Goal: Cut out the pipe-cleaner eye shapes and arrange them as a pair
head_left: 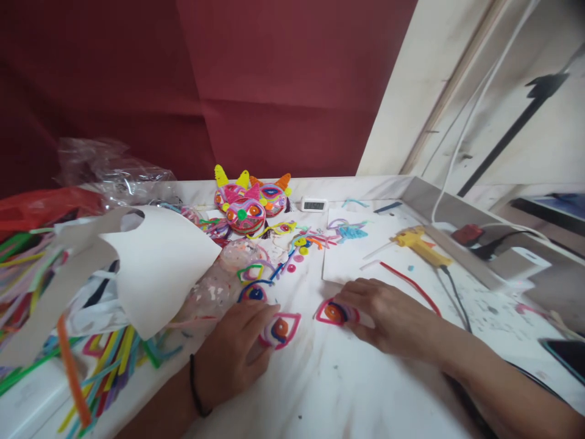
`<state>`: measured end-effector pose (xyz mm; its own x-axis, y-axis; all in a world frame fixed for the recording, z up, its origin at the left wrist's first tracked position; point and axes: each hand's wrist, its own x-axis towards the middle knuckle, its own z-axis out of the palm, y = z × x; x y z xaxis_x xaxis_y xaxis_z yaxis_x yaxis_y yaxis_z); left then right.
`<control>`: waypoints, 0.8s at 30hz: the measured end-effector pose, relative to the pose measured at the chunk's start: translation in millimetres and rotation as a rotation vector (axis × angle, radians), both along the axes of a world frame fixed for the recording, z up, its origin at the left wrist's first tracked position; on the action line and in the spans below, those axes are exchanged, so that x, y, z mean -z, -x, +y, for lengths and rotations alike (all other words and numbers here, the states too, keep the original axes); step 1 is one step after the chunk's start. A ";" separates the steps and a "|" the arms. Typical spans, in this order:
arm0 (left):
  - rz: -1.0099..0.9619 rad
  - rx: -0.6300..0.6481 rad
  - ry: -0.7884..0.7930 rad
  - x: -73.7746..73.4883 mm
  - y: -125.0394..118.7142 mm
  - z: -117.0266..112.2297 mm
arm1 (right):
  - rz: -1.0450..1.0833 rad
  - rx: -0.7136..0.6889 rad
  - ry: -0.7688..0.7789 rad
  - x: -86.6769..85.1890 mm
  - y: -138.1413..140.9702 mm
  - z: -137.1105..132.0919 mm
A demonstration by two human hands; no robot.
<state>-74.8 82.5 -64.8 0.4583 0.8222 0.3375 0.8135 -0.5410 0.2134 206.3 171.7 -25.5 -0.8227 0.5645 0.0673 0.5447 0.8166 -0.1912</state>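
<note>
On the white tabletop, my left hand (237,344) has its fingers closed on the edge of a pink-rimmed, eye-shaped pipe-cleaner piece (289,332) with an orange centre. A matching pipe-cleaner eye (333,313) lies to the right, pinched at its right end by my right hand (388,312). The pieces lie apart, their pointed ends turned towards each other, and fingers cover their outer parts. Just beyond my left hand is a blue-centred pipe-cleaner eye (252,294). A green and yellow outlined piece (250,274) sits behind that one.
Colourful eared pipe-cleaner faces (247,214) stand at the back beside a small digital display (314,204). A yellow glue gun (420,246) lies right, its cord running forward. Loose pipe cleaners (114,360) and a cut white sheet (150,274) crowd the left. A phone (567,358) lies far right.
</note>
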 end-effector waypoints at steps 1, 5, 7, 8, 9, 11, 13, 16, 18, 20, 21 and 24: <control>-0.007 -0.002 -0.011 1.4 -0.8 0.3 | 0.010 0.004 -0.007 -4.4 -1.6 -0.8; -0.040 -0.026 -0.033 7.4 -6.3 1.6 | 0.017 0.038 -0.008 -20.8 -12.4 -9.0; -0.054 -0.037 -0.039 9.4 -9.6 2.3 | 0.002 0.059 -0.021 -23.4 -20.4 -16.5; -0.059 -0.042 -0.046 10.1 -11.2 2.8 | -0.003 0.064 -0.030 -22.7 -24.8 -20.9; -0.063 -0.048 -0.053 10.8 -12.6 3.4 | -0.005 0.065 -0.040 -20.8 -29.4 -25.8; -0.072 -0.060 -0.060 12.1 -14.9 5.0 | -0.004 0.068 -0.055 -14.5 -38.7 -36.6; -0.078 -0.069 -0.063 13.2 -16.3 6.7 | -0.009 0.083 -0.060 -7.5 -47.6 -47.9; -0.087 -0.081 -0.066 14.7 -17.9 9.0 | -0.011 0.089 -0.047 -0.5 -59.1 -64.1; -0.096 -0.087 -0.071 15.8 -18.5 10.0 | -0.003 0.092 -0.044 1.2 -64.7 -73.4; -0.110 -0.090 -0.079 17.2 -18.3 10.8 | -0.003 0.105 -0.037 1.5 -68.6 -81.3; -0.121 -0.092 -0.085 17.8 -17.7 11.1 | -0.004 0.111 -0.036 1.6 -70.3 -84.9; -0.180 -0.121 -0.115 16.7 -13.4 11.6 | 0.034 0.122 -0.091 5.2 -76.3 -94.4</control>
<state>-61.4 94.1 -81.4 0.2831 0.8187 0.4996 0.8281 -0.4715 0.3032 282.6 77.3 -30.7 -0.7450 0.6503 0.1489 0.6353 0.7596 -0.1392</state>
